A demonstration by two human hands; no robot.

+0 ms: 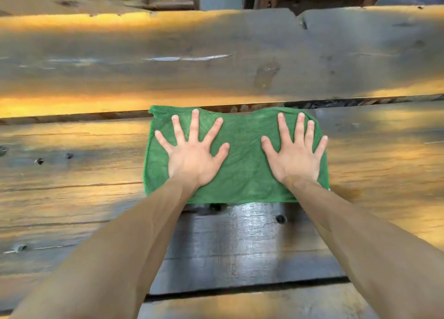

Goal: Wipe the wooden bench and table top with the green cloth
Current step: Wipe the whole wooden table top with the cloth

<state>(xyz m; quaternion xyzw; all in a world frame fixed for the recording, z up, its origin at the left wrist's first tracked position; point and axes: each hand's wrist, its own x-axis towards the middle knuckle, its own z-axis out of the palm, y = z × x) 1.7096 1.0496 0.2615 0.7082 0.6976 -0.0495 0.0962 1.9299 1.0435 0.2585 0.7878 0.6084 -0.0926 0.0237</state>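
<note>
Both hands are pressing flat: left hand (pixel 192 160) and right hand (pixel 294 161), fingers (pixel 195 124) splayed straight, gripping nothing. Green cloth (pixel 242 165) is lying spread on the surface (pixel 72 174), its far edge touching the gap (pixel 72 117) before the far plank (pixel 168 74). Risk: cloth hem snagging in that gap or bunching, since only palm pressure is holding it.
</note>
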